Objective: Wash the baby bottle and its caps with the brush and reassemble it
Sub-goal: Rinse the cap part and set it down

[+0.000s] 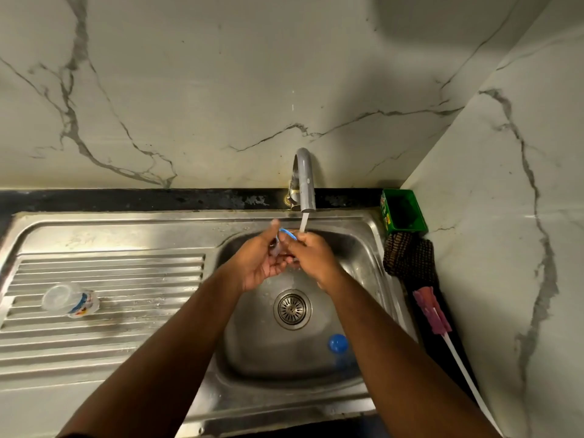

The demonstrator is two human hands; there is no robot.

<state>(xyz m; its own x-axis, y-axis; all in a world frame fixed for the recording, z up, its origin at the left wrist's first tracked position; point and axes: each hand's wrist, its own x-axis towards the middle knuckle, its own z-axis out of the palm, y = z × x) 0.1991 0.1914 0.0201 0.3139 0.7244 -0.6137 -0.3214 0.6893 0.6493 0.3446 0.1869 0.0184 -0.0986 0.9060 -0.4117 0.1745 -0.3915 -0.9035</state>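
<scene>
Steel sink (363,222), blue-rimmed cap (288,233) between both hands

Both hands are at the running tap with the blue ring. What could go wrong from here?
The small blue plastic ring, pinched between left hand and right hand, could slip wet into the steel basin. The clear bottle lying sideways on the ribbed drainboard might roll.

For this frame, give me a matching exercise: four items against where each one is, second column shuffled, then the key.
Things:
1. baby bottle
2. brush
3. blue cap
4. green box

Places:
A. counter corner, right of the tap
B. lying on the ribbed drainboard
C. in the basin, near the drain
D. on the counter right of the sink

Pairs: 1-B, 2-D, 3-C, 4-A
</scene>
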